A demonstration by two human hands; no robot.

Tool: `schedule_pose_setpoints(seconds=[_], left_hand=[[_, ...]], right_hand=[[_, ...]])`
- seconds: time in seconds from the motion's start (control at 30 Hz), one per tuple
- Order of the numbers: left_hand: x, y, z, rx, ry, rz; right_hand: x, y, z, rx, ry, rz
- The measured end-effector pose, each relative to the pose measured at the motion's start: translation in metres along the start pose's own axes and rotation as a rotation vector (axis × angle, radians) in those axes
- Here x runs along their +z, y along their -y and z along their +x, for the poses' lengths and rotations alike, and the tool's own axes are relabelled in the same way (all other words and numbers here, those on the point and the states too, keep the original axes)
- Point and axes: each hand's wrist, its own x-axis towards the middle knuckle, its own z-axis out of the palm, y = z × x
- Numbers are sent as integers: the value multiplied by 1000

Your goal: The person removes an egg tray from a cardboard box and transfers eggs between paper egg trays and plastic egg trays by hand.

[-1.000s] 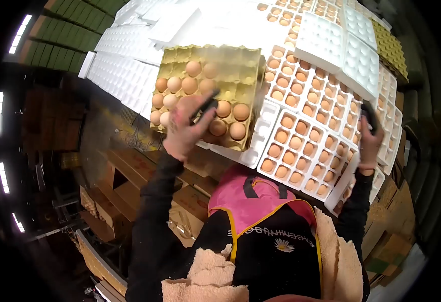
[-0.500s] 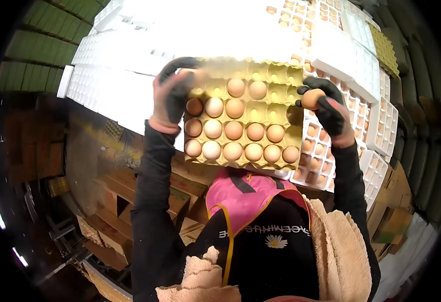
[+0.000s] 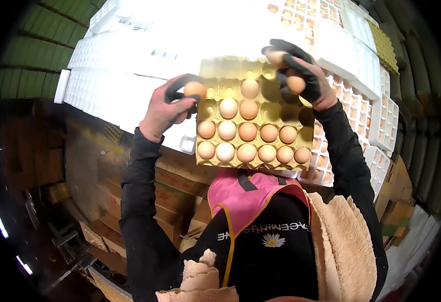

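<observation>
A yellow egg tray (image 3: 303, 143) lies in front of me, its two nearest rows holding several brown eggs (image 3: 247, 132) and the farther rows only a few. My left hand (image 3: 172, 103), in a dark fingerless glove, is closed at the tray's left edge around an egg (image 3: 195, 90), with a second egg (image 3: 181, 118) partly hidden under its fingers. Above the tray's far right corner, my right hand (image 3: 303, 73), gloved the same way, holds one egg (image 3: 296, 84) in the palm and another, blurred egg (image 3: 277, 58) at the fingertips.
White foam trays (image 3: 100, 55) spread left, washed out by glare. White egg cartons (image 3: 343, 95) with brown eggs line the right, some under stacked white trays (image 3: 333, 45). Cardboard boxes (image 3: 165, 189) stand below the table edge. Another yellow tray (image 3: 381, 46) lies far right.
My right hand has moved left over the tray and now has a second egg. My left hand has drawn back to the left edge. Two eggs have left the tray's farther rows.
</observation>
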Motion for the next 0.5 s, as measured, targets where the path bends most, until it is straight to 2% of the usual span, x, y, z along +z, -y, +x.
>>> schedule_pose_setpoints(seconds=[0.07,0.13,0.17,0.2,0.27,0.3,0.37,0.43,0.5], left_hand=[[8,-11,2,72,36,-76],[32,-17,9,243,60,923],[47,-15,14,351,89,1292],[60,-10,19,338,148,1532],[65,-5,28,369,197,1484],[66,-5,31,377,211,1462],[66,-18,33,389,225,1230],[72,-35,41,342,228,926],[91,-45,61,284,160,578]], right_hand=[[13,3,19,-28,123,-752],[32,-5,33,-123,219,-1474],[41,-11,36,-174,237,-1795],[43,-5,31,-113,256,-1803],[41,9,21,-72,282,-1786],[22,-6,22,-112,143,-1493],[-22,-12,4,-13,55,-525],[-67,-37,-17,-77,-20,301],[-115,-41,-51,-152,-40,870]])
